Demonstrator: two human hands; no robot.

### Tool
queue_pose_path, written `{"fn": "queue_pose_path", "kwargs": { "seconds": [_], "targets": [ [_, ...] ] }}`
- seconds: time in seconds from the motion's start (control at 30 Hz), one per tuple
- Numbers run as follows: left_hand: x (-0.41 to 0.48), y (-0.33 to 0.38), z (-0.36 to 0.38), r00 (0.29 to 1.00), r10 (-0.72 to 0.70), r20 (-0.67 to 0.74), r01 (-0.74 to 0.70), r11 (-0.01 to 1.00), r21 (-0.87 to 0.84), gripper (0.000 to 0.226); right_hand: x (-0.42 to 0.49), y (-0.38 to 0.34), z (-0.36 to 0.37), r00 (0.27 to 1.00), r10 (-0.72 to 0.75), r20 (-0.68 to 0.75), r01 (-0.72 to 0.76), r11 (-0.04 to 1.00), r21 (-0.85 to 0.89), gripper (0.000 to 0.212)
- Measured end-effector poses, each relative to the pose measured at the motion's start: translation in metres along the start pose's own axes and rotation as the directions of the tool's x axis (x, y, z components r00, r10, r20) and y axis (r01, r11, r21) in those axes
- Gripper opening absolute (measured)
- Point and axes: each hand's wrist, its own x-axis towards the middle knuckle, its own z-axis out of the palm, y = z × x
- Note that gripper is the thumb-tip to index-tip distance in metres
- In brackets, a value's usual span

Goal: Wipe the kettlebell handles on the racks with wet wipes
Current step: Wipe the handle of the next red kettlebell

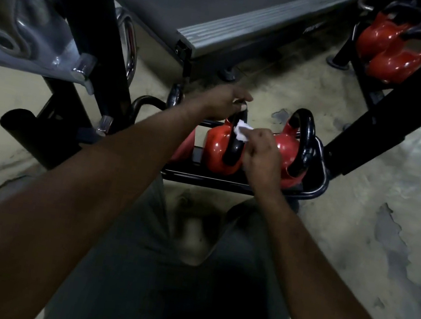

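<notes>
A low black rack [319, 183] on the floor holds red kettlebells with black handles. My left hand [221, 102] grips the top of the middle kettlebell's handle [233, 149]. My right hand [261, 151] pinches a white wet wipe [241, 132] and presses it against the right side of that same handle. The middle kettlebell's red body [214, 148] shows below. A second kettlebell [300, 146] stands to the right with its handle free. A third red one at the left is mostly hidden behind my left forearm.
A treadmill deck [229, 9] lies beyond the rack. Black frame posts rise at the left [108, 31] and right [396, 107]. More red kettlebells [389, 47] sit on a rack at the top right. Worn concrete floor [389, 217] surrounds the rack; my legs are below.
</notes>
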Motion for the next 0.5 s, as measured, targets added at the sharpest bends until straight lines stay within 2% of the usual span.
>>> {"fn": "queue_pose_path", "kwargs": {
  "seconds": [0.07,0.13,0.27,0.33,0.43,0.5],
  "targets": [
    [0.003,0.001,0.002,0.999,0.004,0.042,-0.004,1.0,0.006,0.034,-0.015,0.005,0.005,0.988,-0.147,0.039,0.15,0.983,-0.11,0.038],
    [0.004,-0.003,0.001,0.998,-0.022,0.054,0.024,0.999,-0.033,0.031,-0.026,0.011,0.007,0.97,-0.232,0.074,0.242,0.951,-0.191,0.039],
    [0.003,-0.006,-0.002,0.998,-0.019,0.067,0.022,0.999,-0.04,0.031,-0.041,0.022,0.024,0.897,-0.413,0.157,0.441,0.857,-0.268,0.031],
    [0.006,-0.006,-0.002,0.997,-0.018,0.072,0.02,0.999,-0.03,0.031,-0.036,0.02,0.031,0.903,-0.41,0.127,0.429,0.851,-0.304,0.027],
    [0.011,-0.009,-0.003,0.996,-0.038,0.079,0.04,0.999,-0.02,0.03,-0.023,0.006,0.037,0.95,-0.305,0.072,0.311,0.89,-0.334,0.032],
    [0.012,-0.009,-0.004,0.995,-0.05,0.081,0.053,0.998,-0.028,0.03,-0.027,0.003,0.04,0.959,-0.264,0.102,0.283,0.906,-0.314,0.036]
  ]
}}
